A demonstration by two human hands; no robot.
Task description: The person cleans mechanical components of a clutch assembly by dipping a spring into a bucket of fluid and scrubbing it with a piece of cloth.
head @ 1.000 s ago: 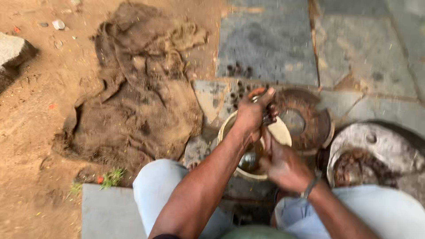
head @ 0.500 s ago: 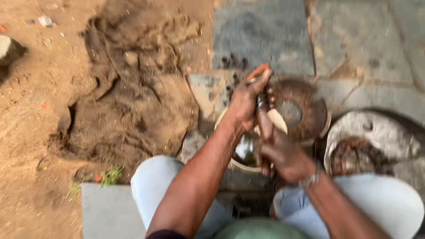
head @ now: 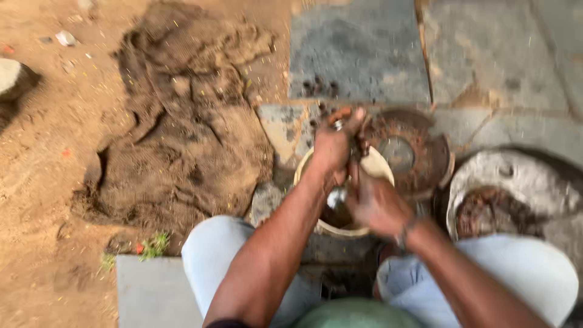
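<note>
Nearest us, our right hand (head: 376, 206) and left hand (head: 334, 149) meet over the cream bucket (head: 381, 165) between our knees, fingers pinching a dark slender object (head: 354, 164), too blurred to identify. Farther right lies a rusty disc (head: 425, 161); far left, burlap sacking (head: 182, 121).

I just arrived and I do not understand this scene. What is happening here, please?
A person crouches over a pale round bowl on stone paving. Both hands are above it: the left hand grips something small and dark, too blurred to name, and the right hand is closed below it. A rusty metal disc lies just behind the bowl, a grey pan to its right, and a burlap sack on the dirt at the left.
</note>
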